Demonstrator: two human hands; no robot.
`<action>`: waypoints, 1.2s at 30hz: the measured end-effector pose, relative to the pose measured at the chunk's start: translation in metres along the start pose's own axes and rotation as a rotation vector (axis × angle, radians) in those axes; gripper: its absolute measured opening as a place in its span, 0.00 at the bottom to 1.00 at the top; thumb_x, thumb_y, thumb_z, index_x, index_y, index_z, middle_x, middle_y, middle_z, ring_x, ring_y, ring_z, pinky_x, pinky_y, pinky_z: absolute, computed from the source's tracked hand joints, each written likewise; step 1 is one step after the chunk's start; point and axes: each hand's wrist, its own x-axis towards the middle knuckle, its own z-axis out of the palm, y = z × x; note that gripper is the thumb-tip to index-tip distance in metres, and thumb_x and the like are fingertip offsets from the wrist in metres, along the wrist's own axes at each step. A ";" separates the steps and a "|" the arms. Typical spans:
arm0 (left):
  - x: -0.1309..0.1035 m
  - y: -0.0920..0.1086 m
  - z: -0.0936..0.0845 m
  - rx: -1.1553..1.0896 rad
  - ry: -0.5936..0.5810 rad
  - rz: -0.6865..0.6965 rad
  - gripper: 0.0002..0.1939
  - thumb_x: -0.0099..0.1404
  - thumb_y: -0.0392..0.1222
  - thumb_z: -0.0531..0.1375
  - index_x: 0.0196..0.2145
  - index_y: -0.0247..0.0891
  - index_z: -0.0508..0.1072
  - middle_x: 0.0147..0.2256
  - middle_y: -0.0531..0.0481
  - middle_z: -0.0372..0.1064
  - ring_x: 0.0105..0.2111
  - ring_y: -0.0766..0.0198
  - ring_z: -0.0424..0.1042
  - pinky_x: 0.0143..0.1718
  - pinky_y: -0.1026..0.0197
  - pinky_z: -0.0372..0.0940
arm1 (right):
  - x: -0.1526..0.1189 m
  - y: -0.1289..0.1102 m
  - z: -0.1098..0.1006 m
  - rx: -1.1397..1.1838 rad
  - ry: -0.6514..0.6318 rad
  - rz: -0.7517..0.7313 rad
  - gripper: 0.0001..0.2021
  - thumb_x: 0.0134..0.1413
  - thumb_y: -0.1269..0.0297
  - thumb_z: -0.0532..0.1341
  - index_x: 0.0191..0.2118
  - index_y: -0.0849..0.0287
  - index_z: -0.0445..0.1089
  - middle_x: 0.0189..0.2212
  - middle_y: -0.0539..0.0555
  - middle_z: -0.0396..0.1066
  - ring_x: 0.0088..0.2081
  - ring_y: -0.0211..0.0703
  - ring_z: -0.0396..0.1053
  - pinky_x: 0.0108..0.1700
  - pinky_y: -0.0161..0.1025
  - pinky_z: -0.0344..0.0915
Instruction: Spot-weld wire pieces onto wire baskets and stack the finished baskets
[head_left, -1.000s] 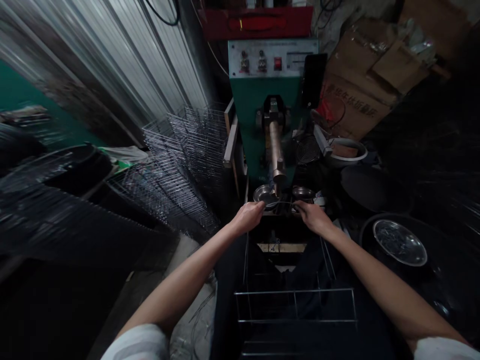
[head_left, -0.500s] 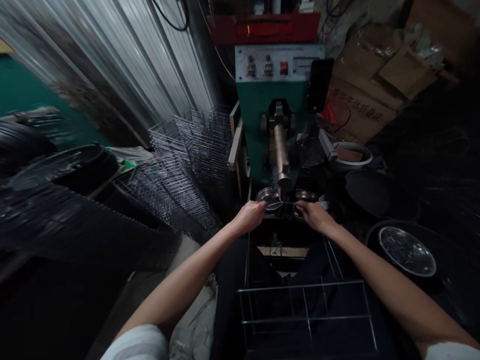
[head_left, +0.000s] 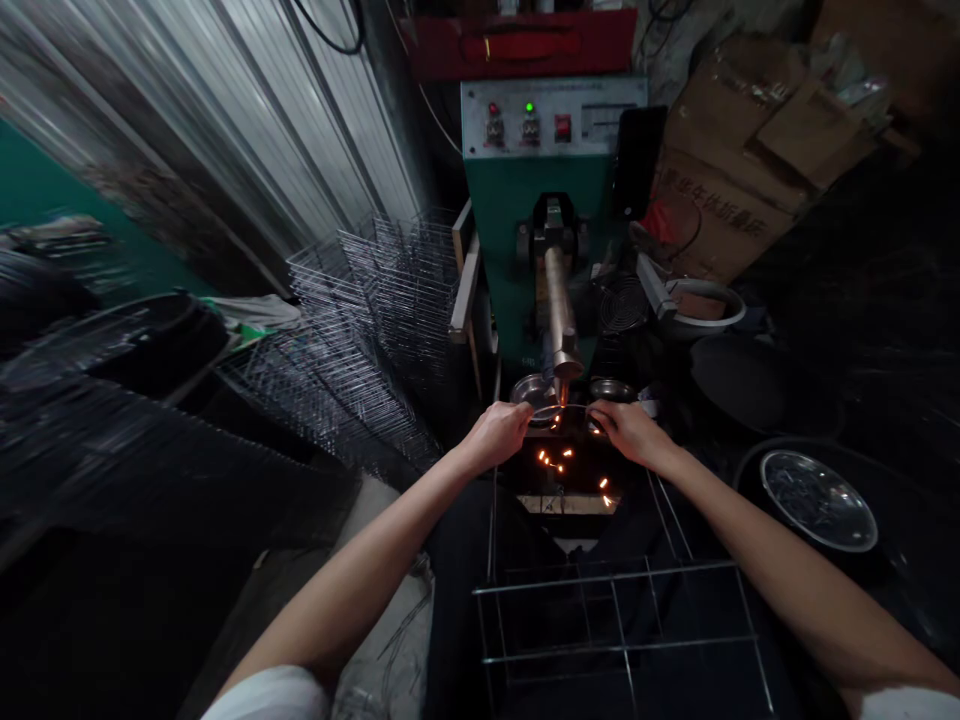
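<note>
Both hands hold a thin wire piece (head_left: 570,406) under the copper-coloured electrode tip of a green welding machine (head_left: 510,200). My left hand (head_left: 501,434) pinches its left end, and my right hand (head_left: 628,428) pinches the right end. Orange sparks (head_left: 555,460) fall below the tip, between the hands. A green light glows on the machine's panel. Nearer to me, a wire grid frame (head_left: 622,640) lies over my lap. Two small metal bowls (head_left: 532,392) sit just behind the hands, one on each side of the electrode.
Stacked wire racks (head_left: 360,330) stand left of the machine. At the right are a round dish of small metal pieces (head_left: 817,500), a dark round pan (head_left: 735,385) and a cardboard box (head_left: 720,210). A phone (head_left: 637,165) is fixed beside the panel.
The green light has come on and sparks have appeared under the electrode tip. Both hands keep their hold on the wire, nearly in the same place. The view has shifted slightly.
</note>
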 end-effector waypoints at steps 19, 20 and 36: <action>0.000 0.003 -0.007 -0.023 -0.025 -0.031 0.09 0.68 0.31 0.54 0.34 0.37 0.72 0.27 0.47 0.73 0.29 0.60 0.75 0.32 0.63 0.62 | 0.000 0.008 0.004 0.016 0.016 -0.076 0.14 0.70 0.69 0.55 0.50 0.55 0.78 0.45 0.58 0.79 0.48 0.53 0.76 0.48 0.40 0.67; -0.001 0.003 -0.007 -0.034 -0.024 -0.032 0.09 0.68 0.31 0.53 0.33 0.37 0.72 0.27 0.47 0.73 0.29 0.60 0.75 0.32 0.63 0.62 | 0.000 0.008 0.004 0.017 0.019 -0.080 0.14 0.70 0.69 0.55 0.50 0.55 0.78 0.45 0.58 0.79 0.48 0.53 0.76 0.48 0.40 0.67; -0.103 -0.006 -0.047 -0.310 -0.080 -0.408 0.31 0.69 0.65 0.48 0.28 0.36 0.74 0.23 0.49 0.70 0.26 0.58 0.70 0.27 0.61 0.64 | 0.000 0.003 0.006 0.247 0.011 0.145 0.24 0.69 0.49 0.56 0.27 0.60 0.74 0.26 0.55 0.75 0.32 0.48 0.74 0.36 0.37 0.65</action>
